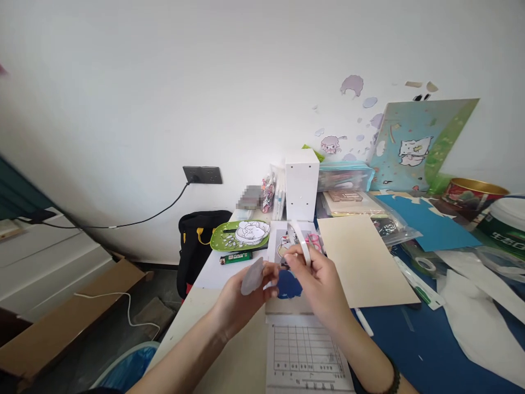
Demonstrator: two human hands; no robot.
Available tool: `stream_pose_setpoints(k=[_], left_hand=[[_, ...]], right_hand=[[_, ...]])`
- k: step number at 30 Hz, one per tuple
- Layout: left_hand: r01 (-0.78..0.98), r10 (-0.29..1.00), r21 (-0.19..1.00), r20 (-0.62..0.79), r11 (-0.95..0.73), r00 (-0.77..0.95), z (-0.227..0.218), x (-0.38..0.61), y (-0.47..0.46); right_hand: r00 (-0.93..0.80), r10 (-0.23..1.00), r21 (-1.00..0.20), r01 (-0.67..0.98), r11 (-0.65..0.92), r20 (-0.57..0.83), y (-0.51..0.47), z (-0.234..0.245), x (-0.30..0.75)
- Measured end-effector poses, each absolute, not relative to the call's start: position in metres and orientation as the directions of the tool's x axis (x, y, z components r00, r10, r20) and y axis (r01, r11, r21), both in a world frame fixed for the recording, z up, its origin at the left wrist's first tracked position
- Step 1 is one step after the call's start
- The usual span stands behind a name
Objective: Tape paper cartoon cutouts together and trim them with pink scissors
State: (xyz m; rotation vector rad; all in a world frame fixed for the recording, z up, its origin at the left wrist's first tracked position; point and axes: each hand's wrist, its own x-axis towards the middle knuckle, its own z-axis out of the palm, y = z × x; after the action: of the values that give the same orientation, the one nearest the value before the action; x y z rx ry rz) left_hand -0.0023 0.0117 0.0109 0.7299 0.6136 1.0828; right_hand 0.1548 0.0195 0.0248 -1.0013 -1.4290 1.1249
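Note:
My left hand (246,290) pinches a small pale grey oval cut-out (252,276) between thumb and fingers, held above the desk. My right hand (318,279) is closed on a white roll of tape (299,239), its ring standing up over my fingers. The two hands meet over a blue paper shape (288,285) and a picture sheet (283,241). A printed form with a grid (305,350) lies just below them.
A beige card sheet (361,262) lies to the right, with blue paper (430,224), a green-capped pen (418,284) and white plastic (476,317) beyond. A green tray of cut-outs (238,235), a white box (301,186) and tins (471,194) stand behind. A black bag (197,241) sits left of the desk.

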Motion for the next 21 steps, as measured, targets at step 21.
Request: stream_pose_setpoints(k=[21], left_hand=[[0.070,0.994,0.997,0.031,-0.039,0.105,0.016,0.003,0.005]], right_hand=[[-0.107,0.994,-0.965,-0.258,-0.055,-0.028,0.034,0.015,0.158]])
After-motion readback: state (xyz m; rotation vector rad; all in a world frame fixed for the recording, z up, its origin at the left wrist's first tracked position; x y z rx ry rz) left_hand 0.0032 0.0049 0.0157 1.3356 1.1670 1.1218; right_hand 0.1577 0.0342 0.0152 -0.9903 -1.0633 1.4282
